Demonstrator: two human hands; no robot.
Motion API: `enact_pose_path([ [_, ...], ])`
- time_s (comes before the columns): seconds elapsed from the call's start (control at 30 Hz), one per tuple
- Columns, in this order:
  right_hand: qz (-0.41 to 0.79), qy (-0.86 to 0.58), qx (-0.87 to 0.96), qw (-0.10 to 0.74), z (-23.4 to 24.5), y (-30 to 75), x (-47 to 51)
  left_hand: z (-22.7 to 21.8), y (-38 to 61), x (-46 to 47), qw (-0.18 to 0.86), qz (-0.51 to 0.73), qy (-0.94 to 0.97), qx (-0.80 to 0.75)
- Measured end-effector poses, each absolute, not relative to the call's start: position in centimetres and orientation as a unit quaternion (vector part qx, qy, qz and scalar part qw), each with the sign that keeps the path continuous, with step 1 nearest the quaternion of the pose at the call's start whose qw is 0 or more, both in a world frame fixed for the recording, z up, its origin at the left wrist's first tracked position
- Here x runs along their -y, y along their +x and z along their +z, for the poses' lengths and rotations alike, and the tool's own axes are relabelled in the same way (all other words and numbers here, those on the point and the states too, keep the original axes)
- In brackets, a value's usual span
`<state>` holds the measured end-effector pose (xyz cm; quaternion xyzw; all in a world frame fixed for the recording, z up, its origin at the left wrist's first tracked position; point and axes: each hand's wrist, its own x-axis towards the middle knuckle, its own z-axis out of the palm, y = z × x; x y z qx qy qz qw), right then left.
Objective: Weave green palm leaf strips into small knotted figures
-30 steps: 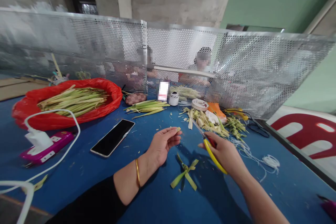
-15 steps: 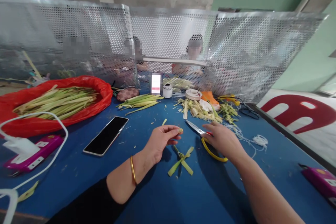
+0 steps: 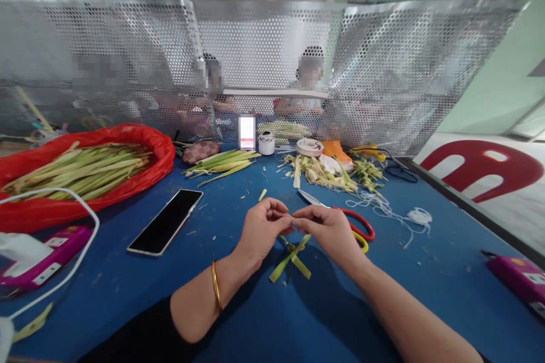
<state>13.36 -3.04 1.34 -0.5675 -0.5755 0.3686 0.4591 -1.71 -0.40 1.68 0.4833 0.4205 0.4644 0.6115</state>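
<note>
My left hand [image 3: 260, 226] and my right hand [image 3: 327, 228] meet fingertip to fingertip above the blue table [image 3: 238, 306]. Both pinch a tiny piece between them, too small to name. Directly below the fingers lies a small crossed bundle of green leaf strips [image 3: 292, 255]. Scissors with red and yellow handles [image 3: 347, 220] rest on the table just behind my right hand, and no hand touches them. A gold bangle circles my left wrist.
A black phone [image 3: 166, 221] lies left of my hands. A red bag of green leaf strips [image 3: 85, 167] sits far left, a pink power strip [image 3: 46, 252] in front of it. Leaf scraps [image 3: 323, 173], white string [image 3: 395, 215] and a perforated metal screen [image 3: 272, 62] stand behind.
My right hand set the scissors down on the table and moved left to meet my left hand. The camera view shifted slightly rightward and down.
</note>
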Motion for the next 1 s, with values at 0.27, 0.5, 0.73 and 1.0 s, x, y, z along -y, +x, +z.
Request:
enact_pose_path([
  [0.27,0.357,-0.571,0.559,0.484,1.48,13.79,3.05,1.94,-1.66,0.44,0.617,0.446,0.48,-0.435],
  [0.5,0.349,-0.555,0.594,0.467,1.3,13.85,2.89,1.63,-1.64,0.41,0.59,0.465,0.505,-0.426],
  [0.73,0.331,-0.567,0.599,0.458,1.38,13.6,3.21,1.48,-1.89,0.45,0.527,0.469,0.564,-0.429],
  [1.0,0.238,-0.566,0.628,0.478,1.46,13.61,3.3,1.76,-1.64,0.62,0.568,0.46,0.501,-0.464],
])
